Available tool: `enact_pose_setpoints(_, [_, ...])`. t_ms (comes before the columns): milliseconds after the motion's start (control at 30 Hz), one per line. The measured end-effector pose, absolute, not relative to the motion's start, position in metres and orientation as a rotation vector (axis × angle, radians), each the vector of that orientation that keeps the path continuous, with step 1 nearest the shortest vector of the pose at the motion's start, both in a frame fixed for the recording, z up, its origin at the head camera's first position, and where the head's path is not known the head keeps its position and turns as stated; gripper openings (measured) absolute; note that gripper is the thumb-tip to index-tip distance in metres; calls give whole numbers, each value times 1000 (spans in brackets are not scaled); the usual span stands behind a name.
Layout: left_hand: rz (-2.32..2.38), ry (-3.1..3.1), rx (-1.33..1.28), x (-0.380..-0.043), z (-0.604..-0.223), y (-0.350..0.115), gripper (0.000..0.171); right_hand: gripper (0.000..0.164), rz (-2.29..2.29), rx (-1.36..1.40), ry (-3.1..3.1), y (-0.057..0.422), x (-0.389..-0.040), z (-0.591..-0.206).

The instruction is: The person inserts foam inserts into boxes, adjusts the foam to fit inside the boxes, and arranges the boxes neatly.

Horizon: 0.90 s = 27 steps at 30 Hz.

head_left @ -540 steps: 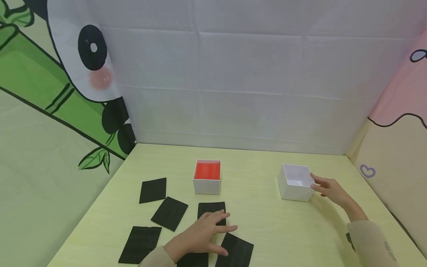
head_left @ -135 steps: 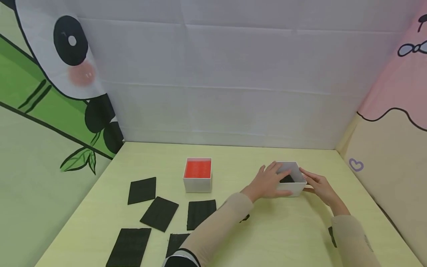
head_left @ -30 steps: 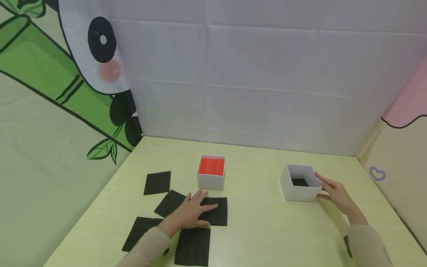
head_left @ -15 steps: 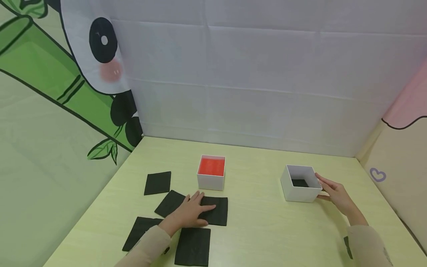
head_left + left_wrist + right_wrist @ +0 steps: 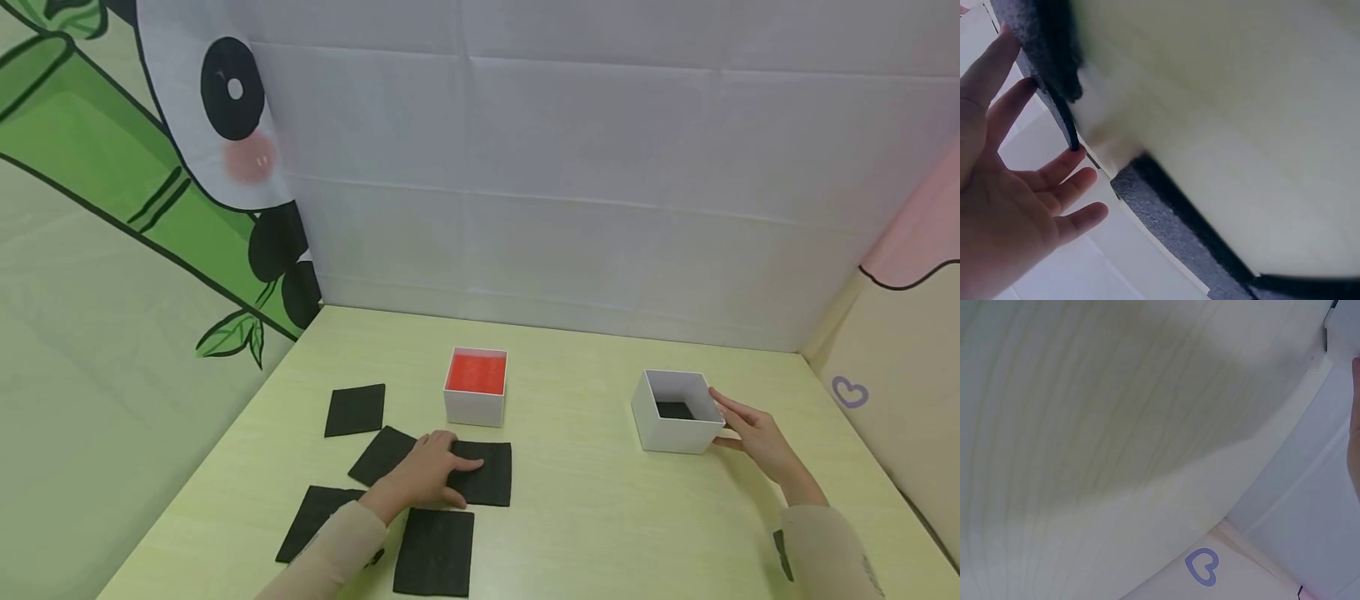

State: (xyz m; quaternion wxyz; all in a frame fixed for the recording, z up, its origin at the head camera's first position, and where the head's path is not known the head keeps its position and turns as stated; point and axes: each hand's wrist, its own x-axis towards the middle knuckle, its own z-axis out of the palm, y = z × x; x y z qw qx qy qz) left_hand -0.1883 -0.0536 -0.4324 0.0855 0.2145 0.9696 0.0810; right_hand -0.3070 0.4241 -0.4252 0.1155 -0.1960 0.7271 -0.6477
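Several flat black squares lie on the left of the table. My left hand [image 5: 423, 467] is over one black square [image 5: 491, 482], its fingers and thumb bent in on it; the hand covers that square's left part. In the left wrist view, some fingertips [image 5: 1010, 47] touch the edge of a dark piece [image 5: 1044, 47]. To the right stands a white open-topped box [image 5: 671, 433] with a black piece [image 5: 675, 410] on its bottom. My right hand [image 5: 761, 442] rests with fairly straight fingers against its right side. In the right wrist view, just one finger [image 5: 1355, 431] shows.
A white box [image 5: 475, 407] with a red filling stands behind the squares. Another black square [image 5: 355, 410] lies behind left, one [image 5: 384, 457] beside the left hand, one [image 5: 433, 554] in front, one [image 5: 311, 521] partly under the sleeve. A printed cloth wall [image 5: 562, 208] encloses the table.
Since 18 s ago, one front black square has left the table and a black piece lies in the right box. My left hand came back from that box; its spread fingers have just drawn in.
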Motion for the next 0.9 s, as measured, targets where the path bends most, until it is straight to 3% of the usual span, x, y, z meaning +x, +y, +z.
enact_pose_setpoints(900, [708,2859,492,-193,-423,-41,40,42,-1900,-544,2130,423,-306,-425])
